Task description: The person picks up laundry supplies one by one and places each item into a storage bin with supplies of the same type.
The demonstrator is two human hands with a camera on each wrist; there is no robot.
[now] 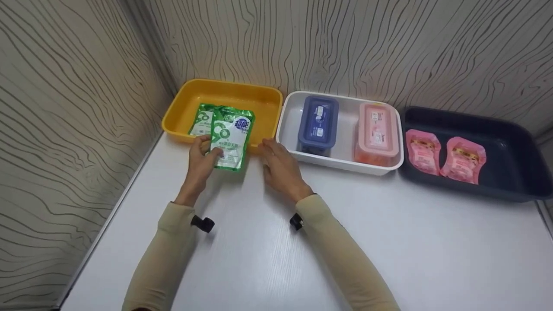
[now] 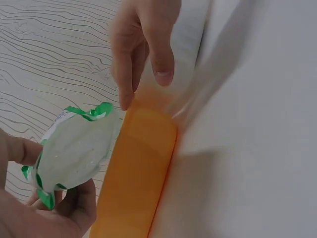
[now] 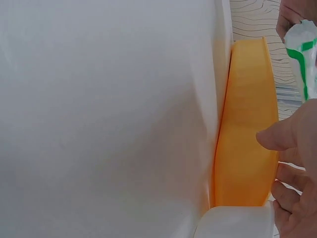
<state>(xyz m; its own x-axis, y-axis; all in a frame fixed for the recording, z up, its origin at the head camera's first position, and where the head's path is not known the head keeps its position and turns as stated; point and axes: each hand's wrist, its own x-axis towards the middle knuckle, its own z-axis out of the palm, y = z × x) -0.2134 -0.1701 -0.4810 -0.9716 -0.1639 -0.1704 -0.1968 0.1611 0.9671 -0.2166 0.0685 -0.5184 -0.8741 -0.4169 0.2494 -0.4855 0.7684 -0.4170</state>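
Note:
My left hand [image 1: 199, 162] grips a green and white pouch [image 1: 231, 138] by its left side, thumb on the printed front. It hangs over the front wall of the yellow tray [image 1: 255, 93]. Inside that tray lies a similar pouch [image 1: 201, 123], partly hidden behind the held one. In the left wrist view, the held pouch's plain pale side [image 2: 74, 148] shows between thumb and fingers. My right hand [image 1: 283, 168] is at the yellow tray's front right corner, fingers loosely extended at the rim and holding nothing. Whether the fingertips press the rim is unclear.
A white tray [image 1: 341, 160] beside the yellow one holds a blue lidded box [image 1: 319, 123] and a pink lidded box [image 1: 378, 131]. Further right, a dark blue tray [image 1: 505, 172] contains two pink pouches [image 1: 463, 160]. A patterned wall [image 1: 324, 47] rises behind the trays.

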